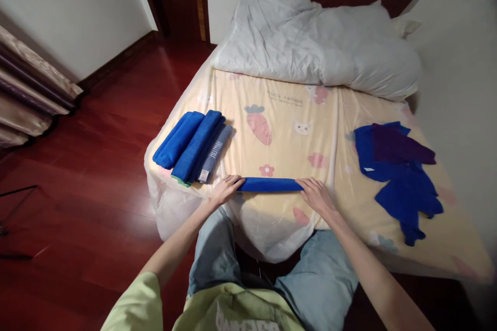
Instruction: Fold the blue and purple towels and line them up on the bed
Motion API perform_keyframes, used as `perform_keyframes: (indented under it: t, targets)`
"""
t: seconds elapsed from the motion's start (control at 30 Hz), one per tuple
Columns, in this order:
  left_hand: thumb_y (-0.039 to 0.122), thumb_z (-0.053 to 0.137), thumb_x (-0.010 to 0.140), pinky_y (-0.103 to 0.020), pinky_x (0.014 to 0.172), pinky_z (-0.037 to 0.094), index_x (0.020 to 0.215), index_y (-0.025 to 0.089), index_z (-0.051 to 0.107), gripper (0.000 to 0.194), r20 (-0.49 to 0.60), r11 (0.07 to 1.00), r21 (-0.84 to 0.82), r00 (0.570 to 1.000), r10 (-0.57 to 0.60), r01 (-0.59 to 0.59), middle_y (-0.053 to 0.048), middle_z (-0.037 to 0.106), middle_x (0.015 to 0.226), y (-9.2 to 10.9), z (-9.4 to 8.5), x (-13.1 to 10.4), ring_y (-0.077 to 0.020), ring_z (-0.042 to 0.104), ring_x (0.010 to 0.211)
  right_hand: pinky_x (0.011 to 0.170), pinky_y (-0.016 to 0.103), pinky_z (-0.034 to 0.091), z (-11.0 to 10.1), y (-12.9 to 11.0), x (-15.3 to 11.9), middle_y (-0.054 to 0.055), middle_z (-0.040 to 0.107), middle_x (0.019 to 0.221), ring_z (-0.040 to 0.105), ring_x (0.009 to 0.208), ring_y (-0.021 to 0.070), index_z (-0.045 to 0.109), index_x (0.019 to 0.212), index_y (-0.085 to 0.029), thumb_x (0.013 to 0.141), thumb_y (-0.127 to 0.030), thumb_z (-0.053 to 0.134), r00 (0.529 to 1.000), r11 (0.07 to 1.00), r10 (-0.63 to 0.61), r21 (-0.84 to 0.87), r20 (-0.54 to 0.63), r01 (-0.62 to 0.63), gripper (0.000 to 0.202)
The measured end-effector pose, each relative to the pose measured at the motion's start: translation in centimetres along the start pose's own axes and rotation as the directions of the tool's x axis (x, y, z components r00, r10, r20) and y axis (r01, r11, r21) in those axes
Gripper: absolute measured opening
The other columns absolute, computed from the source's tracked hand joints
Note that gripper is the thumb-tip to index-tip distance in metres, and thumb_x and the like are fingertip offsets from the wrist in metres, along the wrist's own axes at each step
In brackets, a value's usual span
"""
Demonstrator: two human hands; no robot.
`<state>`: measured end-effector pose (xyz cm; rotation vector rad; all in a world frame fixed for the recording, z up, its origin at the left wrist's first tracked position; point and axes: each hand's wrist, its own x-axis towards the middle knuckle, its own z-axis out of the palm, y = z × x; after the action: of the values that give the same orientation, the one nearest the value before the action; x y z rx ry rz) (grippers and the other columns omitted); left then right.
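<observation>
A narrow folded strip of blue cloth (271, 185) lies crosswise near the front edge of the bed. My left hand (226, 189) is closed on its left end, and my right hand (315, 194) grips the right end. Left of it, folded blue cloths (178, 139) lie side by side with a grey-blue folded cloth (216, 152) that bears a pale label. Over on the right, crumpled blue cloths (404, 186) are spread loosely, with a dark purple cloth (404, 145) on top of them.
The bed (287, 139) has a yellow patterned sheet under a clear-looking cover. A bunched white quilt (310, 41) lies at its far end. Curtains (31, 88) hang at the left, and a thin black stand (17, 222) is on the red floor.
</observation>
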<state>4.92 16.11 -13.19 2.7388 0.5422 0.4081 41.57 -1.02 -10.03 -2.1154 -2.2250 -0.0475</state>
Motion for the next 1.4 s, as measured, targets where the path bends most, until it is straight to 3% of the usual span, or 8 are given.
perform_keyframes:
  t: [0.23, 0.4, 0.6, 0.77, 1.03, 1.2, 1.4]
  targets:
    - [0.013, 0.042, 0.100, -0.039, 0.083, 0.046, 0.130, 0.019, 0.060, 0.035, -0.098, 0.990, 0.067, 0.986, 0.131, -0.125, -0.013, 0.069, 0.114, -0.1, -0.3, -5.2, -0.0237, 0.062, 0.103, 0.092, 0.041, 0.046, -1.7, -1.6, 7.1, 0.011, 0.071, 0.122, 0.062, 0.111, 0.0300, 0.069, 0.120, -0.023, 0.076, 0.001, 0.056, 0.995, 0.992, -0.101, -0.080, 0.026, 0.102, 0.051]
    - [0.016, 0.037, 0.103, -0.039, 0.080, 0.046, 0.129, 0.019, 0.062, 0.036, -0.156, 0.995, 0.083, 0.985, 0.071, -0.059, -0.013, 0.070, 0.111, -0.8, 0.1, -7.6, -0.0231, 0.061, 0.096, 0.092, 0.040, 0.043, -1.7, -4.0, 15.0, 0.014, 0.069, 0.123, 0.058, 0.112, 0.0303, 0.069, 0.117, -0.017, 0.081, 0.003, 0.052, 0.971, 0.955, -0.234, -0.179, 0.047, 0.238, 0.045]
    - [0.016, 0.037, 0.101, -0.041, 0.078, 0.049, 0.139, 0.026, 0.060, 0.045, -0.216, 0.997, 0.057, 0.975, -0.043, 0.056, -0.014, 0.071, 0.108, -2.7, 0.3, -9.0, -0.0246, 0.061, 0.090, 0.093, 0.041, 0.038, 0.4, -6.7, 24.8, 0.015, 0.067, 0.127, 0.055, 0.112, 0.0287, 0.068, 0.117, -0.017, 0.090, 0.000, 0.048, 0.923, 0.915, -0.384, -0.136, -0.009, 0.380, 0.038]
    - [0.015, 0.041, 0.100, -0.041, 0.079, 0.047, 0.147, 0.027, 0.054, 0.050, -0.271, 0.992, 0.060, 0.958, -0.089, 0.109, -0.013, 0.072, 0.107, -4.2, 0.4, -9.0, -0.0257, 0.062, 0.091, 0.091, 0.041, 0.036, 2.8, -8.1, 30.6, 0.014, 0.067, 0.124, 0.054, 0.109, 0.0276, 0.067, 0.116, -0.017, 0.099, -0.005, 0.040, 0.888, 0.886, -0.455, -0.126, -0.057, 0.446, 0.034]
    - [0.019, 0.046, 0.101, -0.044, 0.079, 0.043, 0.153, 0.031, 0.047, 0.053, -0.284, 0.978, 0.061, 0.943, -0.173, 0.198, -0.012, 0.072, 0.102, -5.2, 1.4, -7.9, -0.0286, 0.062, 0.089, 0.092, 0.040, 0.038, 6.5, -9.3, 34.6, 0.013, 0.067, 0.125, 0.052, 0.114, 0.0263, 0.065, 0.120, -0.018, 0.102, -0.008, 0.040, 0.906, 0.906, -0.419, -0.079, -0.055, 0.415, 0.032]
    - [0.018, 0.047, 0.101, -0.045, 0.081, 0.042, 0.153, 0.032, 0.048, 0.054, -0.259, 0.984, 0.052, 0.953, -0.154, 0.173, -0.011, 0.072, 0.099, -5.3, 1.8, -8.0, -0.0279, 0.062, 0.086, 0.094, 0.040, 0.040, 8.3, -10.1, 34.9, 0.014, 0.064, 0.131, 0.052, 0.119, 0.0266, 0.062, 0.123, -0.017, 0.104, -0.009, 0.037, 0.935, 0.936, -0.351, -0.031, -0.053, 0.350, 0.033]
    - [0.020, 0.052, 0.101, -0.041, 0.079, 0.043, 0.138, 0.026, 0.064, 0.039, -0.177, 0.970, 0.117, 0.965, -0.192, 0.214, -0.010, 0.071, 0.096, -5.5, 1.3, -8.2, -0.0242, 0.062, 0.087, 0.101, 0.042, 0.045, 8.8, -9.9, 34.2, 0.015, 0.061, 0.134, 0.049, 0.126, 0.0258, 0.060, 0.130, -0.016, 0.102, -0.008, 0.036, 0.936, 0.933, -0.349, 0.076, -0.053, 0.352, 0.037]
